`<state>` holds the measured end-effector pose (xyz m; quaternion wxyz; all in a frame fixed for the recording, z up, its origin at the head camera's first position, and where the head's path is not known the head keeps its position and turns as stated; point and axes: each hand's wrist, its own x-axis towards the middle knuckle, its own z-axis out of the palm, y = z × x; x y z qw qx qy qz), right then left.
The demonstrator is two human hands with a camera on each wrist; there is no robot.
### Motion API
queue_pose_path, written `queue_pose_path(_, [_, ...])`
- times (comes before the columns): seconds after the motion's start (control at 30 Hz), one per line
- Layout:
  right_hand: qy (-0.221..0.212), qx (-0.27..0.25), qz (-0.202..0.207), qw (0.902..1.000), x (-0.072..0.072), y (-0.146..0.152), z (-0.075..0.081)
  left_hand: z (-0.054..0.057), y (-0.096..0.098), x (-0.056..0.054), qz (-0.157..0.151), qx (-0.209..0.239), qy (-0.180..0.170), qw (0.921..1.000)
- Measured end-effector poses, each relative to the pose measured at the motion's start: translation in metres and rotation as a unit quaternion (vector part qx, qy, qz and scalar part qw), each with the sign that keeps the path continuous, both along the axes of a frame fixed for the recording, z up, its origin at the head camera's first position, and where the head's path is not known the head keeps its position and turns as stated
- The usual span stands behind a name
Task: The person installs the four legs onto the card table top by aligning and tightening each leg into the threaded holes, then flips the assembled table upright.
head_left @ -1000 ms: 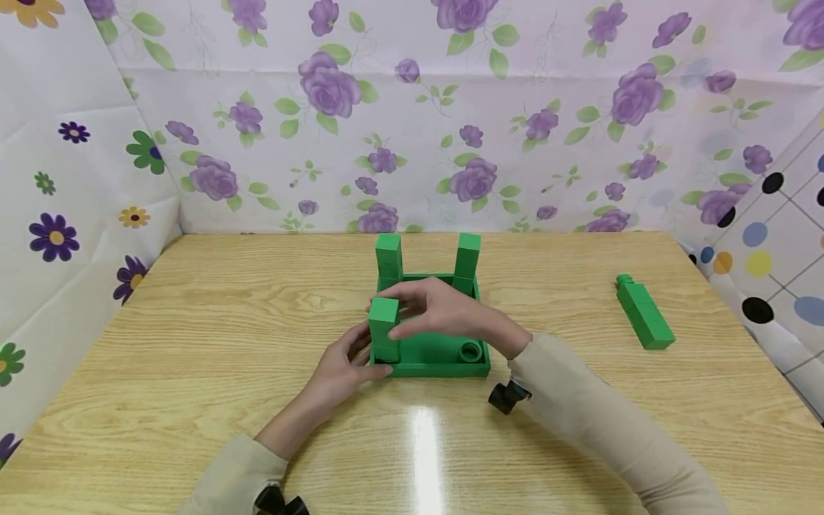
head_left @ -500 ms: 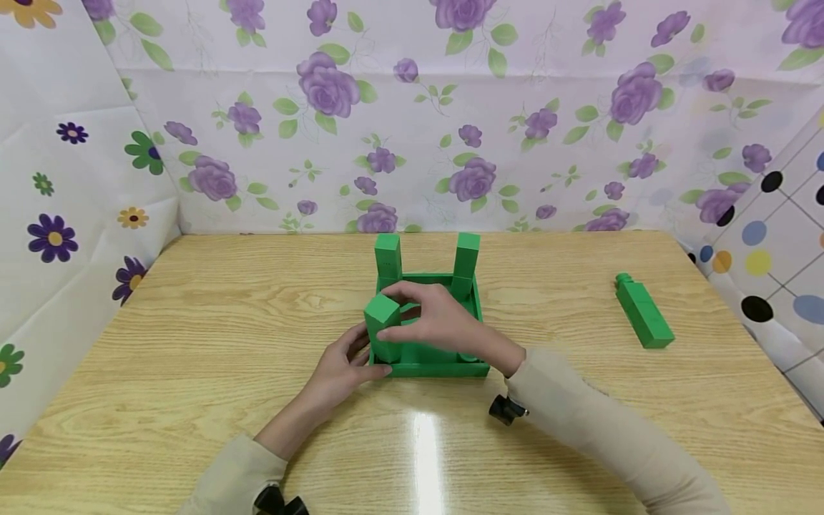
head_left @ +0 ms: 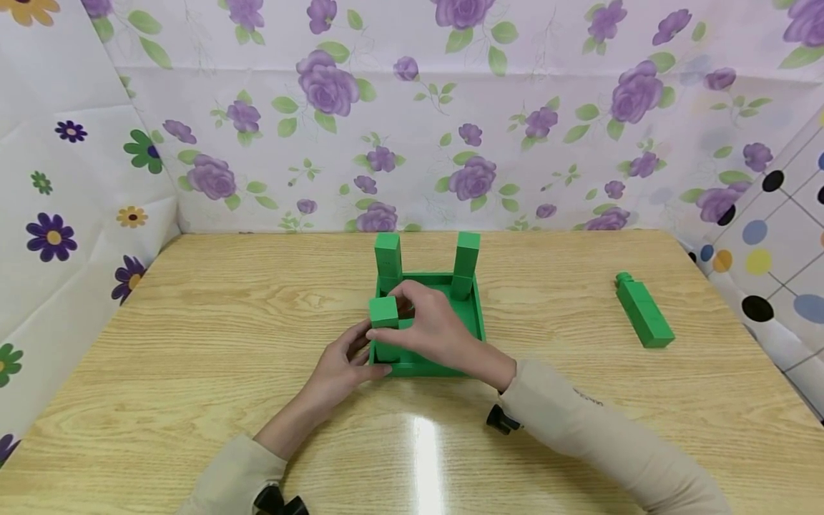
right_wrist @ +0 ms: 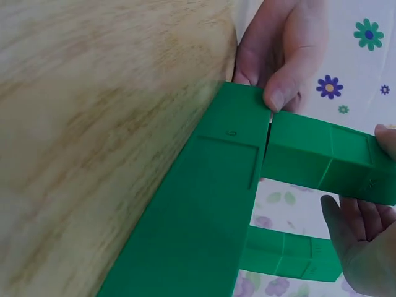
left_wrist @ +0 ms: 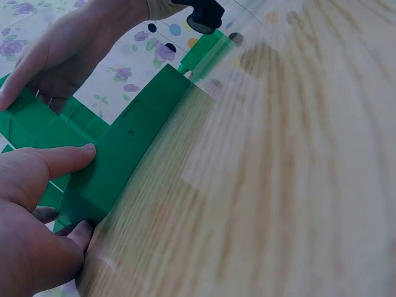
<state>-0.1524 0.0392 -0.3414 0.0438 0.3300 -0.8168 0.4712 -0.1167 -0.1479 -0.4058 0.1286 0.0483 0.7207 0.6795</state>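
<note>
Backdrop: flowered sheet (head_left: 257, 107), wood table (head_left: 193, 343) in front.
Post (head_left: 384, 315): green, upright at near-left corner of green tray (head_left: 428, 370).
Right hand (head_left: 436, 327): grip narrowed, thumb and fingers pinching post toward its top.
Left hand (head_left: 337, 368): grip closed on tray's near-left corner, thumb at front wall.
Far posts (head_left: 389, 259): two, upright, one per far corner.
Loose post (head_left: 645, 315): lying on table, well right of tray, knobbed end pointing away.
</note>
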Motion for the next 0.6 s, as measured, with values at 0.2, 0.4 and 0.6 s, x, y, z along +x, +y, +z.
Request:
queue_pose_path(0.2, [-0.009, -0.004, -0.009, 0.9999, -0.0011, -0.0012, -0.0019, -0.0007, -0.0008, -0.0007, -0.002, -0.001, 0.002, 1.0])
queue_pose_path(0.4, [-0.006, -0.002, -0.018, 0.9998, -0.0012, -0.0013, -0.0017, -0.0012, -0.0014, -0.0011, -0.004, -0.003, 0.008, 1.0])
queue_pose_path(0.6, [-0.017, 0.026, -0.039, 0.9988, 0.0018, -0.0028, 0.0011, -0.0012, -0.0015, -0.0006, -0.003, -0.005, 0.01, 0.9999])
